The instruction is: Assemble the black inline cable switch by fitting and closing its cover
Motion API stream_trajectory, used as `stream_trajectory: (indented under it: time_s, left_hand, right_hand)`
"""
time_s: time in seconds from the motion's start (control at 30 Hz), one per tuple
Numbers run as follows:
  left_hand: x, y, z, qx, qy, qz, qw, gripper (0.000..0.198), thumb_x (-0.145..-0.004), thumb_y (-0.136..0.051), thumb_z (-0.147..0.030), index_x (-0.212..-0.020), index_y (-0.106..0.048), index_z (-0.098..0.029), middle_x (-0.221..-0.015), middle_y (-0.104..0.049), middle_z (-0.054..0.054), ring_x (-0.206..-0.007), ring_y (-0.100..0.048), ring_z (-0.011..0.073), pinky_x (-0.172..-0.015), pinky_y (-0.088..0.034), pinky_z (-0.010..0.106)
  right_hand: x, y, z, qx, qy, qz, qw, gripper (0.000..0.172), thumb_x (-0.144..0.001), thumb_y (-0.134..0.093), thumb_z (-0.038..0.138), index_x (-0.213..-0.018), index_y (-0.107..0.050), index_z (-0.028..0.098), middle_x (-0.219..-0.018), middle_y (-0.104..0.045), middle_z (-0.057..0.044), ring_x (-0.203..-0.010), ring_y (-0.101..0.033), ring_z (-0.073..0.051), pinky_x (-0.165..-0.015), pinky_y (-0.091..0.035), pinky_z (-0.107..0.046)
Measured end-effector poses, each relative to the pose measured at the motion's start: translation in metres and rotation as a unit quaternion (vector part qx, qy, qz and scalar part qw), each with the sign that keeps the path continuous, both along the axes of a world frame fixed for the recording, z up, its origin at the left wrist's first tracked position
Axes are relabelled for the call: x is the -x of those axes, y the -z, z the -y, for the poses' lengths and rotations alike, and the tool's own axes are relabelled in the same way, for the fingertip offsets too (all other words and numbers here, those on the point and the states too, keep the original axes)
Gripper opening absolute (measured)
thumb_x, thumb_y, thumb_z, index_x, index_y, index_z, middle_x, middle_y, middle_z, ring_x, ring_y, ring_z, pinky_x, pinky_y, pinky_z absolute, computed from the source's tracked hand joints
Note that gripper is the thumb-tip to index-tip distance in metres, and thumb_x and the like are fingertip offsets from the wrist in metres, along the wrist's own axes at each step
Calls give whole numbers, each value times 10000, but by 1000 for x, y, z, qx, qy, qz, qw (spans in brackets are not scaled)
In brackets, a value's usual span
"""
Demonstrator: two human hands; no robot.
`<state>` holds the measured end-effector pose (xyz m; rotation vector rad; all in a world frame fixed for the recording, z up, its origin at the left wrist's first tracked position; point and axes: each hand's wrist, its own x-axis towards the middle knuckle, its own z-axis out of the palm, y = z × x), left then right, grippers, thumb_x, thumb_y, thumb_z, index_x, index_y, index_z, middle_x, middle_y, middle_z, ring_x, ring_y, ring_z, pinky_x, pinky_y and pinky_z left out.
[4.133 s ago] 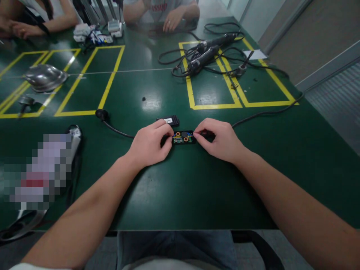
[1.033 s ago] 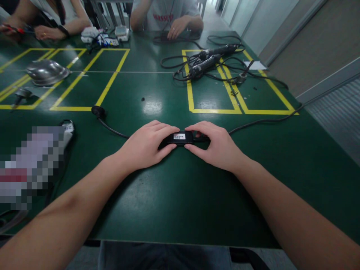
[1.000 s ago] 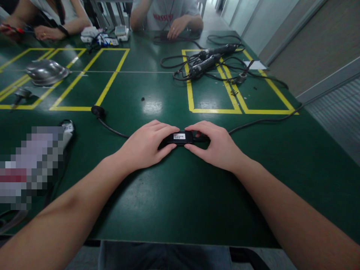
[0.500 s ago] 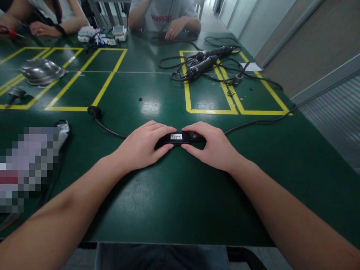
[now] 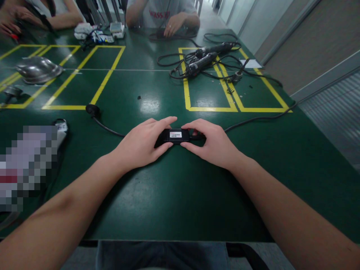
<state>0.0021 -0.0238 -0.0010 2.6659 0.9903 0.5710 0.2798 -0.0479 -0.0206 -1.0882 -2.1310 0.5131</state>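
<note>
A small black power adapter (image 5: 184, 135) with a white label lies on the green table in front of me, a cord running out on either side. Around its left end is my left hand (image 5: 140, 144), the thumb at the near edge and the index finger raised off the far edge; its other fingers are partly hidden. My right hand (image 5: 215, 144) pinches the right end between thumb and index finger. The left cord leads to a black plug (image 5: 92, 110) on the table. From behind my right hand, the other cord (image 5: 253, 119) runs to the right table edge.
Two dark electric screwdrivers (image 5: 201, 64) lie with tangled cables at the back right, over yellow tape outlines. A shiny metal bowl-like part (image 5: 39, 70) sits back left. A pixelated object (image 5: 28, 165) lies near my left arm. Two people sit across the table (image 5: 157, 210).
My left index finger has lifted off the adapter's far edge. My right hand keeps its pinch. The view has shifted slightly.
</note>
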Motion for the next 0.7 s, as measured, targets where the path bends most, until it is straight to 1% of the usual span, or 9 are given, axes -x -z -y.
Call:
stream_trajectory:
  time_s: [0.1, 0.23, 0.4, 0.53, 0.7]
  left_hand:
    - [0, -1, 0, -5, -3, -11, 1000, 620, -1099, -652, -371, -1675, -563, -162, -1473, -797, 166, -1263, -770, 332, -1103, -632, 502]
    - [-1, -3, 1, -4, -6, -15, 1000, 617, -1107, -628, -375, -1672, -568, -134, -1457, -801, 186, -1259, -773, 345, -1106, -635, 522]
    - [-2, -4, 2, 7, -11, -13, 1000, 595, -1122, -601, -405, -1672, -576, -179, -1454, -803, 171, -1262, -781, 336, -1121, -633, 512]
    - [-3, -5, 3, 10, -12, -16, 1000, 594, -1124, -590, -403, -1667, -577, -163, -1463, -797, 180, -1284, -773, 339, -1149, -622, 517]
    - [-3, -5, 2, 7, -5, -18, 1000, 573, -1123, -589, -407, -1636, -607, -152, -1438, -804, 184, -1268, -774, 344, -1141, -625, 528]
  right_hand:
    - [0, 0, 0, -5, 2, 1, 1000, 263, -989, -823, 276, -1243, -774, 236, -1206, -838, -102, -1053, -795, -298, -932, -676, -461]
    - [1, -2, 1, 7, 4, 8, 1000, 261, -992, -813, 295, -1246, -772, 250, -1214, -839, -101, -1053, -794, -306, -929, -676, -480]
    - [2, -3, 2, 10, 18, 17, 1000, 246, -1004, -808, 330, -1238, -776, 259, -1200, -842, -100, -1044, -788, -313, -937, -670, -498]
    - [2, -2, 1, 5, 18, 15, 1000, 249, -1006, -804, 333, -1241, -779, 254, -1189, -841, -102, -1028, -784, -311, -924, -668, -491]
    - [2, -1, 1, 8, 20, 13, 1000, 258, -989, -826, 321, -1235, -777, 263, -1211, -830, -98, -1040, -778, -310, -927, -663, -482]
